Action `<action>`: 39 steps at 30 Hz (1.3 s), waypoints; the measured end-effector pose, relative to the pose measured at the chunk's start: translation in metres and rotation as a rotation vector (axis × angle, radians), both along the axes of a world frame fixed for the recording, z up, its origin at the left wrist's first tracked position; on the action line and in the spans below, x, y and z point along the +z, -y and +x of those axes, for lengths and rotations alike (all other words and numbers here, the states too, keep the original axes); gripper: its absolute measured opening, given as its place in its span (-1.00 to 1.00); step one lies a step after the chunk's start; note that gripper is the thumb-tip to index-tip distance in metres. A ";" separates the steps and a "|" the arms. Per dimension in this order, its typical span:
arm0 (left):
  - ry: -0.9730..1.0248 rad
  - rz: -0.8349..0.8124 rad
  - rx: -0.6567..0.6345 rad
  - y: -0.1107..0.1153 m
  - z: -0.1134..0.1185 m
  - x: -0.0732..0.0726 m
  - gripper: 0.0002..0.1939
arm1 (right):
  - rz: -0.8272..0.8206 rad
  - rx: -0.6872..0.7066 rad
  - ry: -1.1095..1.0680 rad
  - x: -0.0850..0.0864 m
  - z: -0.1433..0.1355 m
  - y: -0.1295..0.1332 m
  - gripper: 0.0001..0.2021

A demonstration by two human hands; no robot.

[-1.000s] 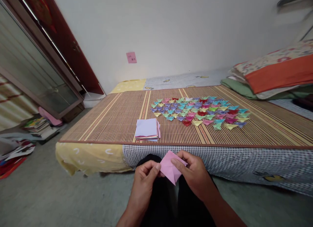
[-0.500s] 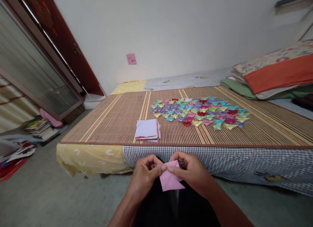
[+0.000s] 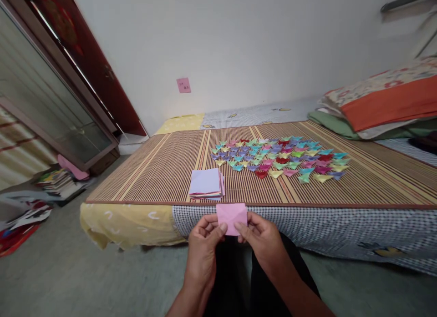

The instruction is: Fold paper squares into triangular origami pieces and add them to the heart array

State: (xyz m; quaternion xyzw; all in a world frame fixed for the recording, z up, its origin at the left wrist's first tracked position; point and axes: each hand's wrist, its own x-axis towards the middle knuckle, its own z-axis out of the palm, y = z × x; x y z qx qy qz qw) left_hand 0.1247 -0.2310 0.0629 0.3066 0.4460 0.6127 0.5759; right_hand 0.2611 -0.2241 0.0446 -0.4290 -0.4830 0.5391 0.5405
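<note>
Pink paper is pinched by the left hand and right hand, thumbs near its lower edge, in front of the mat. Compared with half a second ago, it's squarer and pokes up past the thumbs. Two hands, one paper stack, folded shapes honestly too packed to count.

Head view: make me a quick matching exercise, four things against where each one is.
1. pink paper
2. stack
3. folded pieces
4. note

A. piled on the mat, near its front edge
B. on the wall
C. held by the left hand and right hand
D. spread out across the mat

Pairs: 1-C, 2-A, 3-D, 4-B
</note>
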 end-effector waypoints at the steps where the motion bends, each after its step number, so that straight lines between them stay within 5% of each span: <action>1: -0.017 -0.008 -0.063 0.002 0.000 0.000 -0.64 | 0.009 -0.009 0.035 0.003 0.004 0.000 -0.72; 5: -0.095 -0.029 -0.228 0.005 -0.005 0.002 -0.64 | 0.049 0.066 0.176 0.017 0.019 0.000 -0.75; 11: -0.146 -0.027 -0.295 0.003 -0.010 0.000 -0.72 | 0.040 0.175 0.161 0.023 0.019 0.000 -0.81; 18: -0.274 -0.050 -0.283 0.005 -0.014 0.004 -0.66 | 0.074 0.110 0.237 0.015 0.015 0.000 -0.81; 25: -0.118 -0.097 -0.355 0.004 -0.019 0.021 -0.57 | 0.255 0.048 0.393 0.025 0.014 0.001 -0.72; 33: -0.029 -0.091 -0.240 0.005 -0.009 0.006 -0.63 | 0.196 0.083 0.342 0.018 0.016 0.002 -0.86; 39: -0.073 -0.060 -0.200 0.003 -0.007 0.004 -0.70 | 0.209 0.078 0.297 0.016 0.019 0.002 -0.75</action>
